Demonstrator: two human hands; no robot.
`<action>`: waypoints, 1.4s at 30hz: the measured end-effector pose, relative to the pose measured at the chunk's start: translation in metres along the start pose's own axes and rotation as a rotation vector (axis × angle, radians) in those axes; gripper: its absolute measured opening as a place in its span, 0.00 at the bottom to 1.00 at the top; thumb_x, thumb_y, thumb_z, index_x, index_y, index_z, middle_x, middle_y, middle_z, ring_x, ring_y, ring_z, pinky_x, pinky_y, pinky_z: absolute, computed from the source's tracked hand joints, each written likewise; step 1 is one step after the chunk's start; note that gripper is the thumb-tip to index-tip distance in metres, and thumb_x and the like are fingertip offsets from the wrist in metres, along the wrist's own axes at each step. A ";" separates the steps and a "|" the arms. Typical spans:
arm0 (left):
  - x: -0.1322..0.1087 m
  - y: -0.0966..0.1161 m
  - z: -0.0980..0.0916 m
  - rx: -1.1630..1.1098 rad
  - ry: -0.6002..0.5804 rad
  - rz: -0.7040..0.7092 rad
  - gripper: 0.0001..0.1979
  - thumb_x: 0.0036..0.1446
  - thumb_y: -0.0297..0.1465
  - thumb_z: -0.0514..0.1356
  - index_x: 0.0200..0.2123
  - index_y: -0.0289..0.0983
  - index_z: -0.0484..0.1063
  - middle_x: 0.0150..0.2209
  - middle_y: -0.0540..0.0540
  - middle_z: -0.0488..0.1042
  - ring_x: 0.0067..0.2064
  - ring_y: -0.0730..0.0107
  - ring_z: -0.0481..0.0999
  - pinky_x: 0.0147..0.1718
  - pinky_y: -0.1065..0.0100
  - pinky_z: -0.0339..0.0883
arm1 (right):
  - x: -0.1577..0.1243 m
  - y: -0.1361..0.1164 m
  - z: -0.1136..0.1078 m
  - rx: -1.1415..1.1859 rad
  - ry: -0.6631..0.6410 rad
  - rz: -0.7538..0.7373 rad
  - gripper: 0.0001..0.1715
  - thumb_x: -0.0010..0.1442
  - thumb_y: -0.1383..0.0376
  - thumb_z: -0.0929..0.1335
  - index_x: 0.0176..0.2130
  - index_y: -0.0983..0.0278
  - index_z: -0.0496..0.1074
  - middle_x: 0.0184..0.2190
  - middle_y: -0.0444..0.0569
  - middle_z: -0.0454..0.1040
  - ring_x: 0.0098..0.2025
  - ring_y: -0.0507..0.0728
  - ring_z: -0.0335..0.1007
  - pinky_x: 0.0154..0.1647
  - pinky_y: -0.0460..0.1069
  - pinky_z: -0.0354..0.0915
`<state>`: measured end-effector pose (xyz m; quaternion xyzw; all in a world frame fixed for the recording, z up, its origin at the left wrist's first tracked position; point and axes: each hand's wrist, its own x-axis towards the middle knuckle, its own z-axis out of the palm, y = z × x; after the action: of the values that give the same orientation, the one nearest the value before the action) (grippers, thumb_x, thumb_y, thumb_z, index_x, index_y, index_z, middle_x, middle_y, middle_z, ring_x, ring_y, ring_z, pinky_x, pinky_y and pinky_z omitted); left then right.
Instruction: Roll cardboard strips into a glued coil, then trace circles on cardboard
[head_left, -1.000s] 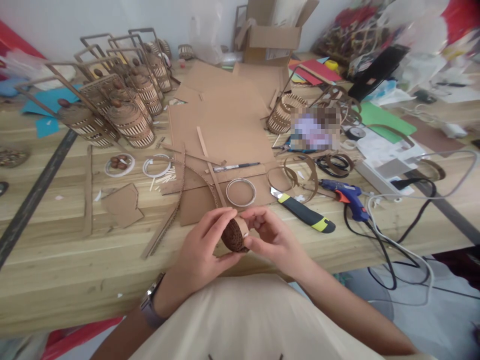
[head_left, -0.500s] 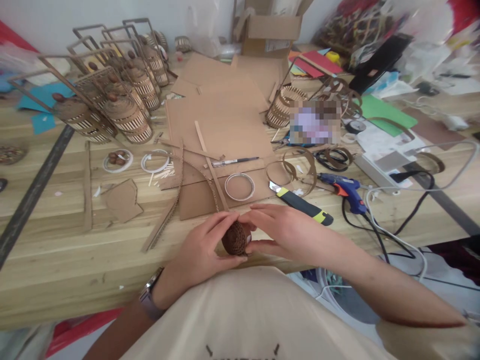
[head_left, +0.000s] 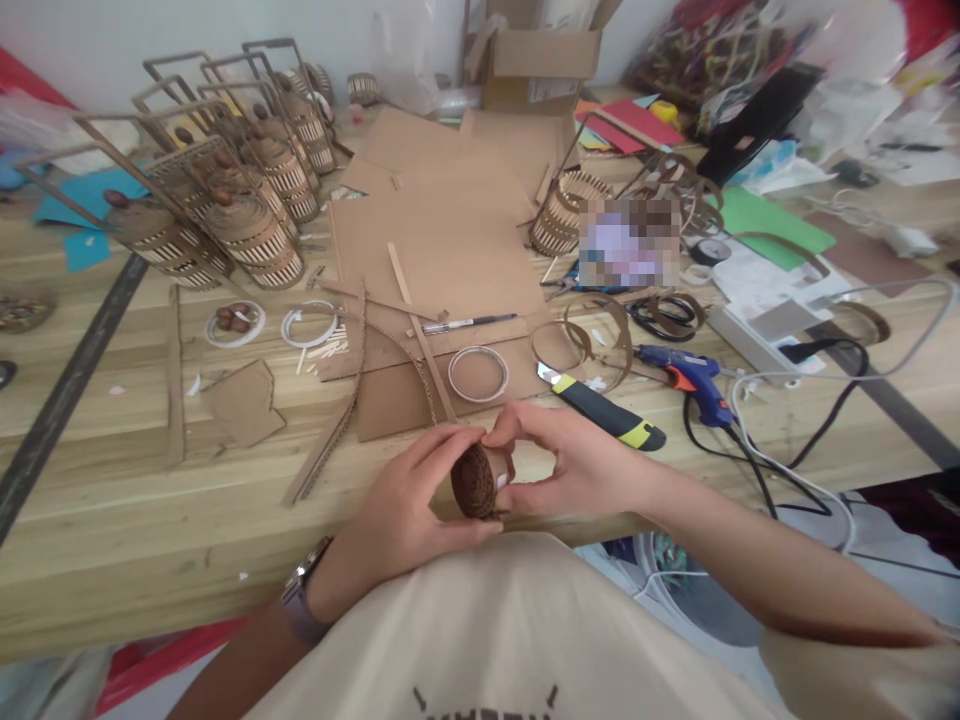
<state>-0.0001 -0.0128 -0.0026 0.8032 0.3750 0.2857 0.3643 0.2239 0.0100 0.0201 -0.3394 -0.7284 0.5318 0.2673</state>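
Note:
Both hands hold a small coiled roll of corrugated cardboard strip (head_left: 477,481) at the table's near edge. My left hand (head_left: 409,500) wraps its fingers round the roll's left side and top. My right hand (head_left: 577,465) pinches the roll's right side between thumb and fingers. A long corrugated strip (head_left: 421,370) runs from the roll away across the table onto brown cardboard sheets (head_left: 442,250). A watch sits on my left wrist.
Just beyond the hands lie a white ring (head_left: 478,373), a yellow-black utility knife (head_left: 600,408), a blue glue gun (head_left: 686,375) with cables, scissors (head_left: 664,318) and a craft knife (head_left: 465,323). Finished cardboard lanterns (head_left: 247,235) stand at back left, a cardboard box (head_left: 540,60) behind.
My right hand, which lay flat over the roll half a second ago, has curled back into a pinch on its right side. The roll has turned slightly. The view shifted a little.

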 end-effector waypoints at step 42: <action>-0.006 -0.001 0.002 0.531 0.331 0.210 0.23 0.63 0.28 0.61 0.60 0.34 0.62 0.53 0.33 0.71 0.53 0.56 0.75 0.51 0.60 0.74 | 0.001 -0.010 0.049 0.304 0.487 0.272 0.12 0.57 0.61 0.69 0.26 0.60 0.63 0.25 0.41 0.66 0.29 0.52 0.61 0.32 0.48 0.59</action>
<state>-0.0026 -0.0174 -0.0056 0.8470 0.4058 0.3405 0.0448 0.1838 -0.0205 0.0156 -0.5072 -0.5031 0.5684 0.4081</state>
